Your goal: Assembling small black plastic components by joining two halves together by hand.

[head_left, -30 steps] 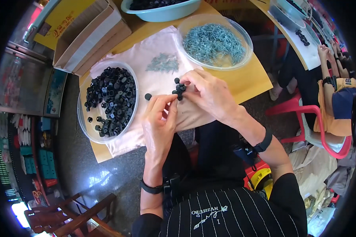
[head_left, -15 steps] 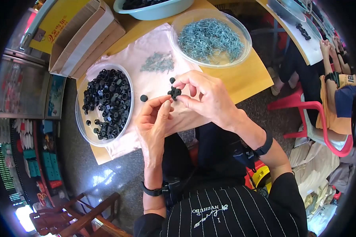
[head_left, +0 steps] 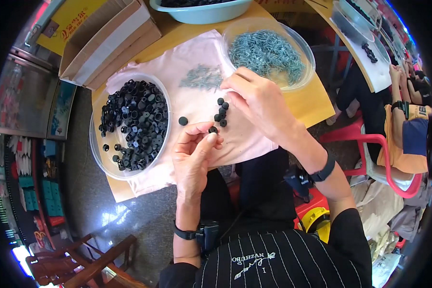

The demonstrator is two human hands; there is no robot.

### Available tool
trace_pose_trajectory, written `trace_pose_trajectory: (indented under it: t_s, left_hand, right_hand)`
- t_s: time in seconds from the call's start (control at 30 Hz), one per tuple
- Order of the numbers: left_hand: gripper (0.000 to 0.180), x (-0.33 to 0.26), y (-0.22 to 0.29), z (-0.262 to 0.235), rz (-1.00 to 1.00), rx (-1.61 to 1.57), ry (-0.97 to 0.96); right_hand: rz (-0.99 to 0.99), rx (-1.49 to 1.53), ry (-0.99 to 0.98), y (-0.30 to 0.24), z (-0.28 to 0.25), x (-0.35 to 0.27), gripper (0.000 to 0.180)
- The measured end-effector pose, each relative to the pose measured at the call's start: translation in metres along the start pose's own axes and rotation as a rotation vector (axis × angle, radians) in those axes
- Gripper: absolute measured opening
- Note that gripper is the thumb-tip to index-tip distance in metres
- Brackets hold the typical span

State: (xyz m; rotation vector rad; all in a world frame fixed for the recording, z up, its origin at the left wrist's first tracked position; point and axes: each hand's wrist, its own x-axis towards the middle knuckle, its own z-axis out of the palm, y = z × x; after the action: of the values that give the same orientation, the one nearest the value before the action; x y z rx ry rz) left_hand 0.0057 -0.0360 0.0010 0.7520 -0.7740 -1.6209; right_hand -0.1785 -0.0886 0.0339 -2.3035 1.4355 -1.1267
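Cap [head_left: 213, 130], small and black, is pinched in the left hand [head_left: 193, 156] over the pink cloth [head_left: 247, 144], on the near side of several black pieces [head_left: 218, 117]. The right hand [head_left: 261, 98] hovers just right of thin metal pieces [head_left: 200, 77]; whether it grips one, I cannot tell.

A small black cap [head_left: 213, 129] is pinched in the left hand [head_left: 192, 158]. The right hand [head_left: 261, 100] is held just beside a small pile of screws [head_left: 199, 77] on a pink cloth [head_left: 197, 105]. Loose black caps [head_left: 222, 111] are set between the hands. On the desk [head_left: 317, 103], more caps [head_left: 146, 117] are kept in a clear tub [head_left: 107, 161], more screws [head_left: 264, 50] in a bowl [head_left: 279, 79].
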Motion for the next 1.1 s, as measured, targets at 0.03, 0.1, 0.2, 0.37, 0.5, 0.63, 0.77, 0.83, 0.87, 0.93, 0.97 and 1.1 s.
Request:
trace_pose_trajectory:
  t_s: [0.03,0.1,0.2,0.37,0.5,0.63,0.77,0.83,0.87,0.93,0.97,1.1]
  left_hand:
    - [0.021,0.0,-0.001,0.0,0.015,0.037,-0.025]
    - [0.021,0.001,-0.001,0.001,0.007,0.021,-0.026]
    - [0.019,0.0,-0.001,0.002,-0.001,0.016,-0.021]
    - [0.019,0.001,0.001,0.002,0.033,-0.02,-0.055]
    - [0.018,0.0,0.001,0.002,0.048,-0.006,-0.067]
    - [0.017,-0.003,0.0,0.003,0.05,0.001,-0.057]
    - [0.015,-0.008,-0.001,0.008,0.089,0.117,-0.052]
    - [0.014,-0.01,-0.003,0.011,0.097,0.167,-0.061]
    - [0.016,-0.011,-0.004,0.012,0.12,0.2,-0.065]
    - [0.016,-0.012,-0.005,0.014,0.144,0.218,-0.042]
    - [0.016,-0.013,-0.005,0.016,0.139,0.224,-0.048]
    - [0.012,-0.019,-0.001,0.029,0.094,0.201,0.0]
  right_hand:
    - [-0.076,-0.19,0.002,0.003,0.004,0.005,0.014]
    - [-0.099,-0.252,-0.017,0.007,0.011,0.014,0.013]
    - [-0.192,-0.351,-0.12,0.008,0.014,0.024,0.011]
    - [-0.265,-0.49,-0.271,0.011,0.016,0.033,0.008]
    - [-0.336,-0.599,-0.234,0.003,0.014,0.033,0.009]
    - [-0.25,-0.542,-0.278,-0.01,-0.001,0.022,0.013]
    - [-0.027,-0.29,-0.215,-0.02,-0.014,-0.012,0.012]
    - [-0.009,-0.24,-0.213,-0.018,-0.011,-0.025,0.01]
    - [0.003,-0.187,-0.206,-0.017,-0.012,-0.031,0.009]
    - [0.038,-0.097,-0.149,-0.017,-0.017,-0.038,0.011]
    - [0.06,0.001,-0.096,-0.017,-0.018,-0.041,0.013]
    - [0.225,0.311,-0.074,-0.037,-0.029,-0.057,0.022]
